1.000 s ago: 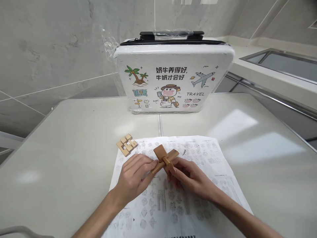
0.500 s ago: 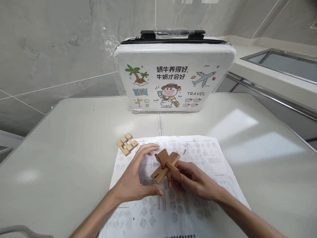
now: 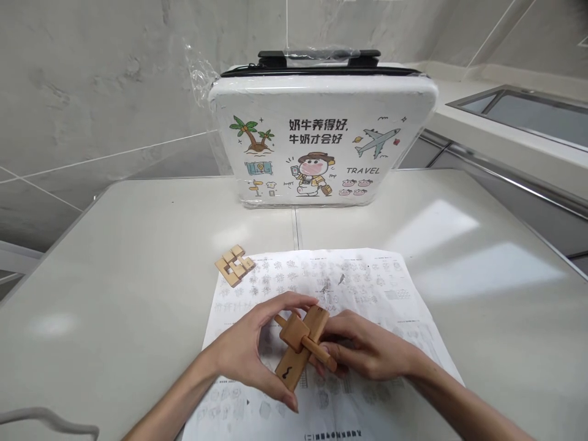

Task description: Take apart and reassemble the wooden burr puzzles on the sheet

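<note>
Between my two hands is a wooden interlocking puzzle (image 3: pixel 294 331) of crossed flat pieces, with dark marks on one long piece. My left hand (image 3: pixel 255 346) curves around its left side, with the fingertips at the far end of the marked piece and the thumb at the near end. My right hand (image 3: pixel 362 343) holds the puzzle from the right, thumb and fingers closed on its side and partly hidden by it. Beneath both hands lies a printed sheet (image 3: pixel 390 398) covered with small diagrams.
A second, flat wooden puzzle (image 3: pixel 234 265) rests at the sheet's upper left corner. Behind stands a white cartoon case (image 3: pixel 324 98) in clear plastic, against the back of the pale table (image 3: pixel 114 294). A grey cable (image 3: pixel 50 416) runs in at the lower left.
The puzzle has turned and come slightly nearer, so its marked piece now points more toward me. My left hand has moved right and closed in from beside the puzzle onto its ends.
</note>
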`<action>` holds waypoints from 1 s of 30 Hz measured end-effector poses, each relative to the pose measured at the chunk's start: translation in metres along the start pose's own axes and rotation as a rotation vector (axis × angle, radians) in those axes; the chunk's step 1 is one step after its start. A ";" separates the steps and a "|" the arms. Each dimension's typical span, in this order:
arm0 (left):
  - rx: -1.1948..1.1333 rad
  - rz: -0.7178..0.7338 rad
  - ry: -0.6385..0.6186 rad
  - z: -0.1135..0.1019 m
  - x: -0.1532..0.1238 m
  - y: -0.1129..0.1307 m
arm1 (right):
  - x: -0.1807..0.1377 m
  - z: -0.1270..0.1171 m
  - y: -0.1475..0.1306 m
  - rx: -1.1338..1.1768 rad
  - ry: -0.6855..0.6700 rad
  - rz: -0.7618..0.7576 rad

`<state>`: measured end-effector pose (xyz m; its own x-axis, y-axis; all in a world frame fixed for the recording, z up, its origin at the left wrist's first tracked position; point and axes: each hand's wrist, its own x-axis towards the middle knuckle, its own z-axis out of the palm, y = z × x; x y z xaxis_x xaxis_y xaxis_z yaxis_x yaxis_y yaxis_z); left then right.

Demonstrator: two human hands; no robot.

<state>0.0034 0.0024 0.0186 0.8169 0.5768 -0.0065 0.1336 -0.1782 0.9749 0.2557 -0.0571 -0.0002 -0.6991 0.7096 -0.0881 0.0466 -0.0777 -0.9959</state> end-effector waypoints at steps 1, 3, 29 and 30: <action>-0.009 0.007 -0.004 0.000 0.001 0.001 | 0.000 0.000 0.000 0.019 -0.009 0.002; -0.034 0.017 -0.006 0.001 0.001 0.001 | 0.002 0.001 -0.001 0.084 -0.022 0.010; 0.207 0.050 0.276 0.012 0.003 -0.011 | 0.004 0.007 0.019 -0.386 0.530 -0.179; 0.222 0.063 0.282 0.012 0.004 -0.011 | 0.004 0.008 0.021 -0.406 0.540 -0.179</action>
<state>0.0120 -0.0034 0.0050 0.6445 0.7510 0.1437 0.2323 -0.3713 0.8990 0.2484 -0.0614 -0.0212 -0.2729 0.9441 0.1847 0.3001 0.2659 -0.9161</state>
